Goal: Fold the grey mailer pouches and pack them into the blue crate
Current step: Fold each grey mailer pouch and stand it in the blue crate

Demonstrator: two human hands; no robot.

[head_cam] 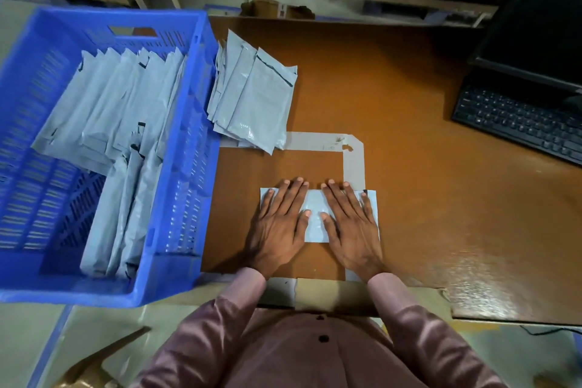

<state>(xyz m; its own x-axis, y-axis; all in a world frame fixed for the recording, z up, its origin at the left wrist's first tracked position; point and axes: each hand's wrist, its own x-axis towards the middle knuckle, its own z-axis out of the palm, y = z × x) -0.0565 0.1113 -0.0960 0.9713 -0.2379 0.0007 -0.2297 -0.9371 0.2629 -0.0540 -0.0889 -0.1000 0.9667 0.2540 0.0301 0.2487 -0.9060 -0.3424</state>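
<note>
pouch pressed flat for the fold

the person lays both hands flat on one pouch [316,217] on the table [409,135], inside the tape frame [354,161], probably to press the fold sharp. the left hand [280,217] and right hand [349,220] are wide, fingers straight, holding nothing; the pouch lies directly under them, its middle showing between the thumbs. a stack [252,98] waits near, just beside the crate [176,261], where many pouches already stand in rows
</note>
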